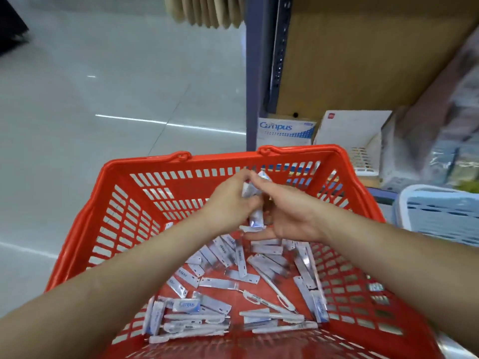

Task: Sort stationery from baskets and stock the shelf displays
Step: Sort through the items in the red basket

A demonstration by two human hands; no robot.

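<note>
Over the middle of the red basket (pixel 228 156), the left hand (pixel 230 200) curls round a few white packets (pixel 256 220) while the right hand (pixel 293 216) touches them, grip unclear, so I'd line them up flat before lifting.

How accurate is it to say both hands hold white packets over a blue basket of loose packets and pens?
Not quite: the head view shows the basket under the left hand and right hand is red, not blue. Both hold white packets over its loose packets and pens.
</note>
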